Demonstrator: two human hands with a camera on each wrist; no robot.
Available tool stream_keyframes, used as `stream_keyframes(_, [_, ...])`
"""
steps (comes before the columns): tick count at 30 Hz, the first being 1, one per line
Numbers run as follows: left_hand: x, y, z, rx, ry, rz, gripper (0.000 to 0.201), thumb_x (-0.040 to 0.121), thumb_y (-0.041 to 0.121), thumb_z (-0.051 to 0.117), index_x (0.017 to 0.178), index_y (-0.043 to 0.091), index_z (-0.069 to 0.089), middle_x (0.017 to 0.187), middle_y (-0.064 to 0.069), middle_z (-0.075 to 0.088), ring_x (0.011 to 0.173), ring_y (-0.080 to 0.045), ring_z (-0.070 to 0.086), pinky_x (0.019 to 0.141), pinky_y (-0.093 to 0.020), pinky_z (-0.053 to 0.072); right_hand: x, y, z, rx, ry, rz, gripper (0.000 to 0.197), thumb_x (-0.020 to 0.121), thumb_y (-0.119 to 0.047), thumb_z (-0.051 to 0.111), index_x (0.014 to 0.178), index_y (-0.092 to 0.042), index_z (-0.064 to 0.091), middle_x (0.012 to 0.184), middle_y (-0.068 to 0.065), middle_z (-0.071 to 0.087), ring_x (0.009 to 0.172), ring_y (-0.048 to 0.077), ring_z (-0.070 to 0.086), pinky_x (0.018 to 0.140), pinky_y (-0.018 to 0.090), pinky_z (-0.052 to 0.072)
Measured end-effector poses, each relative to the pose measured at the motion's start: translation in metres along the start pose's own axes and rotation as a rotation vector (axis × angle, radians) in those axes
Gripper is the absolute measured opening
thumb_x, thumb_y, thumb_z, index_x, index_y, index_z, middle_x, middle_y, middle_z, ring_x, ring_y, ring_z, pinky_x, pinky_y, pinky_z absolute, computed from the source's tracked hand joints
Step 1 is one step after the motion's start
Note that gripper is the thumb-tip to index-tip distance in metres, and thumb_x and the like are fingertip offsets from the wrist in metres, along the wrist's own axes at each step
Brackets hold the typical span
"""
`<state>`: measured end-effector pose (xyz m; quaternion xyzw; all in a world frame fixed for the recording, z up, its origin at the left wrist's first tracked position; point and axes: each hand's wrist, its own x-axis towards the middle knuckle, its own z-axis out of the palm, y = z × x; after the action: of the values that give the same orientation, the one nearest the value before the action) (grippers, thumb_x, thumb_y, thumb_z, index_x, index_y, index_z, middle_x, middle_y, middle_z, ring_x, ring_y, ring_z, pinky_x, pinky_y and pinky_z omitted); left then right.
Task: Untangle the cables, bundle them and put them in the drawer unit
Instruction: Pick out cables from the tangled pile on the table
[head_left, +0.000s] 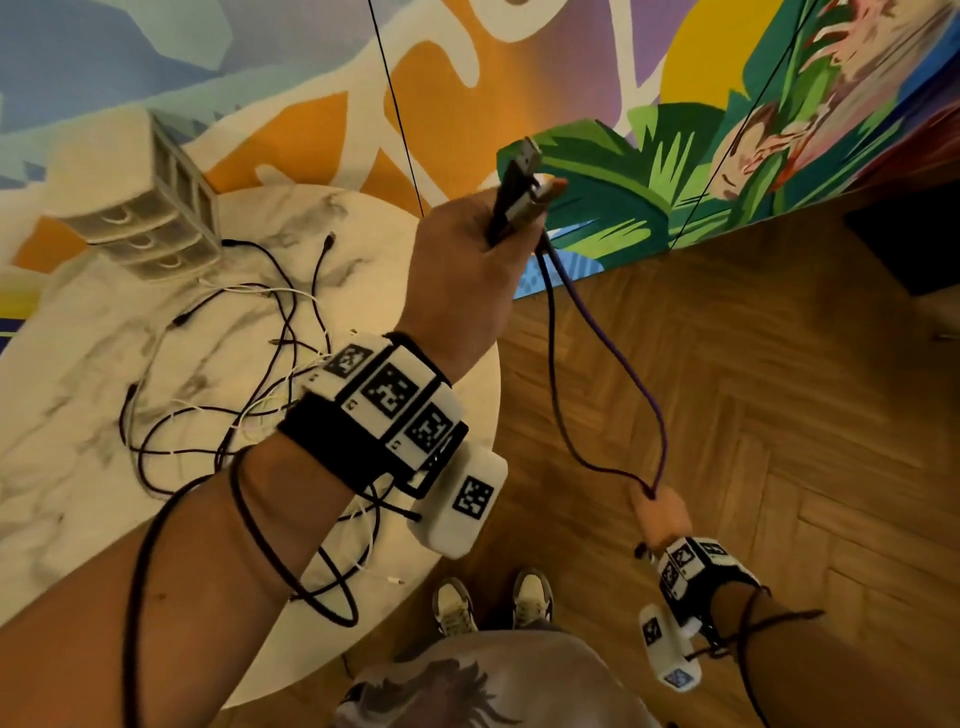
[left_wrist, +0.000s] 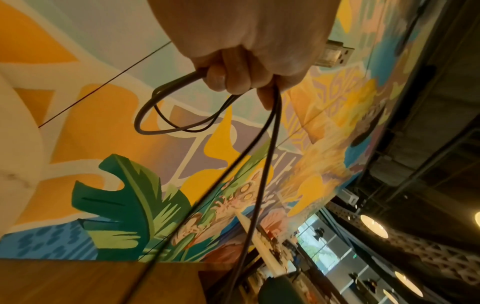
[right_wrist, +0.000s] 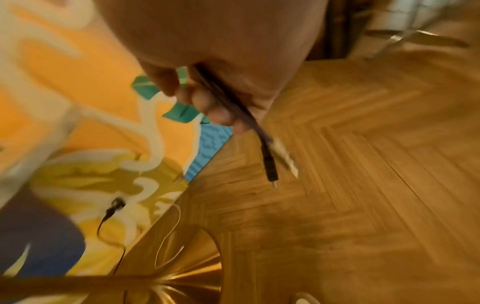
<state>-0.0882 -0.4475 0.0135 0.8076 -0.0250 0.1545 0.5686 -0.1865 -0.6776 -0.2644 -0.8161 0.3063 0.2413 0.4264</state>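
My left hand (head_left: 493, 228) is raised over the table's right edge and grips a black cable (head_left: 551, 364) and a purple cable (head_left: 613, 348) just below their USB plugs (head_left: 525, 158), which stick up. Both cables hang down to my right hand (head_left: 655, 501), low over the floor, which pinches them. In the left wrist view my left hand's fingers (left_wrist: 233, 78) curl round the cables, with a small loop (left_wrist: 166, 117) beside them. In the blurred right wrist view two small plugs (right_wrist: 272, 164) dangle below my right hand's fingers (right_wrist: 215, 107). More tangled cables (head_left: 249, 364) lie on the table. The drawer unit (head_left: 150, 223) stands at its far left.
The round marble table (head_left: 78, 467) stands against a painted mural wall (head_left: 649, 171). Herringbone wood floor (head_left: 779, 415) lies to the right, and my shoes (head_left: 493, 605) are beside the table. The table's gold base (right_wrist: 182, 283) shows in the right wrist view. Sensor leads run along both forearms.
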Motion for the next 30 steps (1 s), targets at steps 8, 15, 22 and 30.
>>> stream_keyframes(8, [-0.039, -0.035, 0.034, 0.133, -0.183, -0.035, 0.026, 0.091, 0.021, 0.059, 0.076, 0.001, 0.067, 0.051, 0.013, 0.046, 0.051, -0.012, 0.047, 0.049, -0.014, 0.029, -0.049, -0.110, -0.002, 0.161, -0.162, -0.590, 0.021, 0.081, -0.022, 0.072, 0.098, -0.018, 0.061, 0.091, 0.002, 0.065, 0.081, 0.012, 0.060, 0.075, 0.030, 0.051])
stream_keyframes(15, [-0.047, -0.052, 0.037, 0.209, -0.251, -0.136, 0.018, 0.093, 0.016, 0.058, 0.094, 0.005, 0.072, 0.083, -0.010, 0.070, 0.081, -0.024, 0.065, 0.069, -0.023, 0.043, -0.079, -0.170, 0.008, 0.354, -0.148, -0.885, 0.009, 0.094, -0.019, 0.053, 0.098, -0.019, 0.060, 0.094, 0.008, 0.064, 0.085, 0.024, 0.061, 0.075, 0.037, 0.050])
stream_keyframes(22, [-0.031, -0.056, 0.006, 0.220, -0.222, -0.198, 0.038, 0.092, 0.022, 0.060, 0.054, 0.024, 0.053, 0.059, -0.009, 0.061, 0.054, -0.020, 0.055, 0.057, -0.028, 0.038, -0.030, -0.133, 0.001, 0.216, 0.064, -0.503, 0.046, 0.098, -0.041, 0.043, 0.059, -0.017, 0.035, 0.052, -0.002, 0.032, 0.044, 0.012, 0.026, 0.045, 0.024, 0.022])
stream_keyframes(30, [0.002, -0.033, -0.016, 0.027, -0.048, -0.165, 0.048, 0.095, 0.033, 0.054, 0.051, 0.015, 0.046, 0.037, 0.007, 0.040, 0.038, -0.007, 0.033, 0.046, -0.023, 0.027, 0.018, -0.087, -0.008, -0.381, -0.028, -0.211, 0.014, 0.095, -0.025, 0.048, 0.085, -0.021, 0.057, 0.083, 0.008, 0.063, 0.063, 0.020, 0.054, 0.054, 0.028, 0.041])
